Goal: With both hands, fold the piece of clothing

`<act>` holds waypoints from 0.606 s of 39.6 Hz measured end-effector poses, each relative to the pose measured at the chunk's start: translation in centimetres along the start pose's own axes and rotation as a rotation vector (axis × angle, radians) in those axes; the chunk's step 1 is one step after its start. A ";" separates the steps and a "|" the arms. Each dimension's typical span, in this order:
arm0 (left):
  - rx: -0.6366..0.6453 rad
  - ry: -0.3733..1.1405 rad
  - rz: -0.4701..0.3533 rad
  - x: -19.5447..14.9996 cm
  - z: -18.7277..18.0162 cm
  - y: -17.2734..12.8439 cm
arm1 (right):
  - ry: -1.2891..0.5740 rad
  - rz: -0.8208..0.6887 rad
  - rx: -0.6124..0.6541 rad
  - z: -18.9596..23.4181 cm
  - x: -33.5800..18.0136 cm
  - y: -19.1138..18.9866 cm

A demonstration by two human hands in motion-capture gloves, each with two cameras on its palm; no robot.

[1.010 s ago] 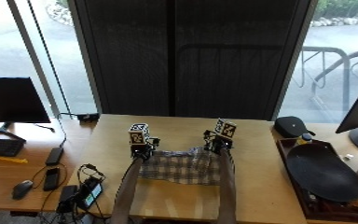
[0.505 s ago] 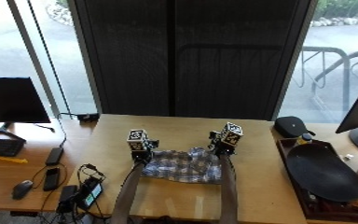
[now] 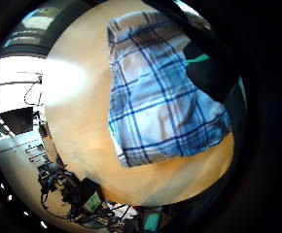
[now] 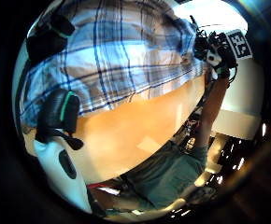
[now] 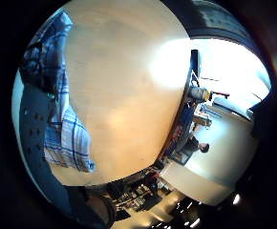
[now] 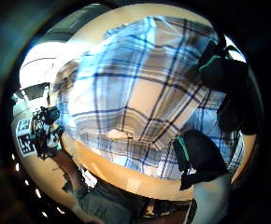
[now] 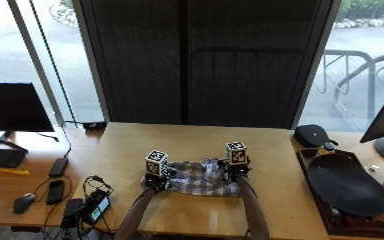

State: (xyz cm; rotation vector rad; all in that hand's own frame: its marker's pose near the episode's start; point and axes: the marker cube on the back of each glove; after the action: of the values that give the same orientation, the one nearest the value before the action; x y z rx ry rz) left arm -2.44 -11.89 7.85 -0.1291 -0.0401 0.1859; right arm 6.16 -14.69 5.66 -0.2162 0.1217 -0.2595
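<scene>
Daylit windows; glare on table (image 5: 129, 95).

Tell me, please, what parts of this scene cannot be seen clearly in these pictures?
- Left hand and right hand: outside view, marker cubes cover the fingers.
- Shirt: outside view, too small to read its folds.
- Shirt's far edges: right thumb side palm view, cut off by black fingers.

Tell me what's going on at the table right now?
A person is folding a blue plaid shirt on the wooden table. The left hand grips the cloth at one end and the right hand grips it at the other. The shirt lies bunched into a narrow band between them, partly folded rather than spread flat.
</scene>
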 end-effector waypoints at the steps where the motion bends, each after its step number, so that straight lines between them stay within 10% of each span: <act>1: 0.004 -0.023 -0.005 -0.1 0.3 -0.1 | 0.007 0.030 -0.024 0.3 0.2 0.2; 9: -0.053 0.015 0.007 -0.2 2.4 -0.8 | -0.334 -0.065 -0.163 2.1 0.3 -0.3; 16: -0.216 0.166 0.104 0.4 4.0 -0.7 | -0.652 -0.360 0.016 2.9 0.6 -3.1; 24: -0.229 0.144 0.054 0.1 4.3 -0.6 | -0.837 -0.301 -0.003 2.7 0.1 -2.8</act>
State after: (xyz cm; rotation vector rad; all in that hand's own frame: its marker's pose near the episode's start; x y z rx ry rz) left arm -2.49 -11.92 12.15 -0.3715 0.0862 0.2249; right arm 5.96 -16.83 8.91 -0.3308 -0.7454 -0.4483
